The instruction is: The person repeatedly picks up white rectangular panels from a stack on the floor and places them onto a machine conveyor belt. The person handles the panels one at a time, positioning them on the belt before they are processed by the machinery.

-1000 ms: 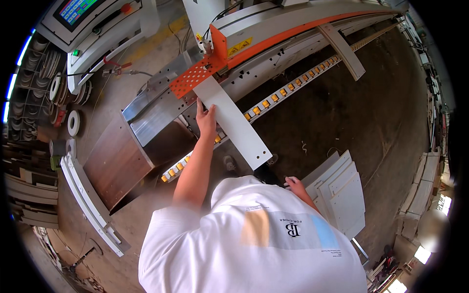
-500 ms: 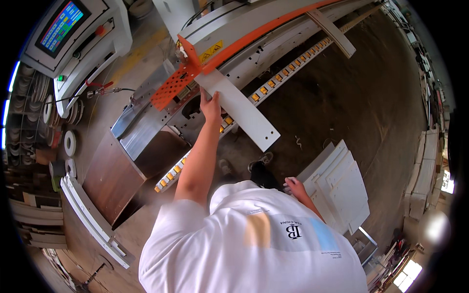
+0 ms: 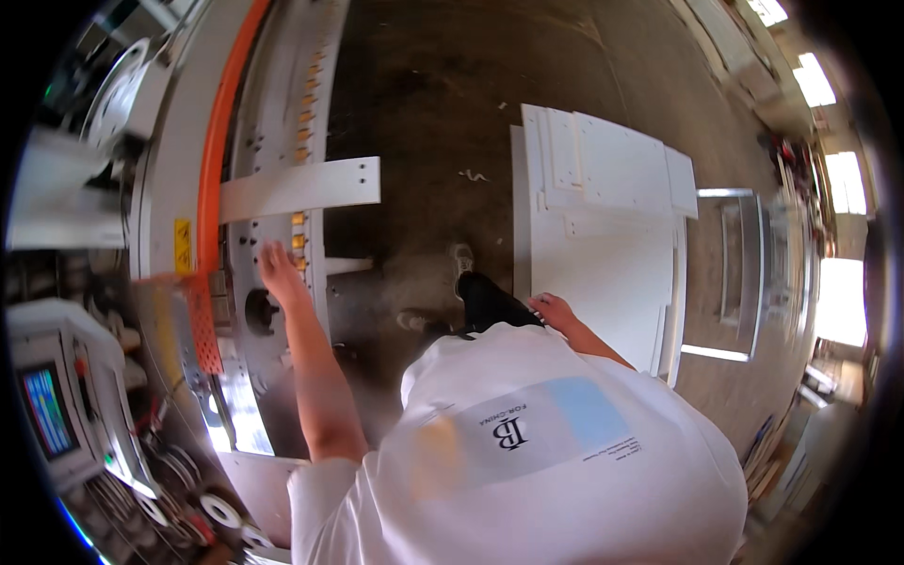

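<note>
My left hand (image 3: 280, 270) hangs over the inner side of a long machine with its fingers stretched out, holding nothing. Just beyond the fingertips, apart from them, a narrow white board (image 3: 306, 186) with two small holes at its free end juts from under the orange guard strip (image 3: 218, 122). The board lies across a roller rail (image 3: 303, 141) with yellow rollers. My right hand (image 3: 552, 310) is low by my side, fingers loosely bent with nothing seen in them. It is beside a stack of white panels (image 3: 603, 268); whether it touches them I cannot tell.
A perforated orange plate (image 3: 203, 325) stands at the machine's near end. The control screen (image 3: 47, 411) is at lower left. Right of the panels is a metal frame cart (image 3: 744, 273). White rolls (image 3: 219, 511) lie on the floor at lower left; a curled scrap (image 3: 474, 176) lies ahead.
My view has swung right, toward the panel stack. My left hand has come off the white board, which has moved along the machine away from the perforated plate. My right hand stays low.
</note>
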Demonstrator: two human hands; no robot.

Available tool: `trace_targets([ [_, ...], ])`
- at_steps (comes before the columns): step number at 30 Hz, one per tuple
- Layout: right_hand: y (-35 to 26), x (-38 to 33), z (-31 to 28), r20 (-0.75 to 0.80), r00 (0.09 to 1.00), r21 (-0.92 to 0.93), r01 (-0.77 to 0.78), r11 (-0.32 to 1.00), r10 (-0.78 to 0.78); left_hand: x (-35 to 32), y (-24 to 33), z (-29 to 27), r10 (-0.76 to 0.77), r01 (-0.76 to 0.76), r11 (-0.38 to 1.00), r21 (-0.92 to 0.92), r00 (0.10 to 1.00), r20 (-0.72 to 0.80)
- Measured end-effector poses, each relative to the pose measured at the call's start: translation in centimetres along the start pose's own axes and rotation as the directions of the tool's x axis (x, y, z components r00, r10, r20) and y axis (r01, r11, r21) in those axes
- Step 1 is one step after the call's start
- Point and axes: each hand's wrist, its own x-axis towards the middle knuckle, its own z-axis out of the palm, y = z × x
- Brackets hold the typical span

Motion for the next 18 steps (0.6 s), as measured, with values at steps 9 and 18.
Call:
trace_targets([
  [9,8.0,5.2,-1.2,0.013,0.981,0.117,-0.192,0.974,0.192,-19.9,-11.8,-1.9,-0.504,0.357,0.808,0.468,0.831,0.235],
  [18,6.7,20.4,-12.4,-0.332,0.934,0.356,-0.004,0.934,0.13,-24.2,-11.0,0.4,-0.716,0.22,0.527,0.821,0.636,0.288],
])
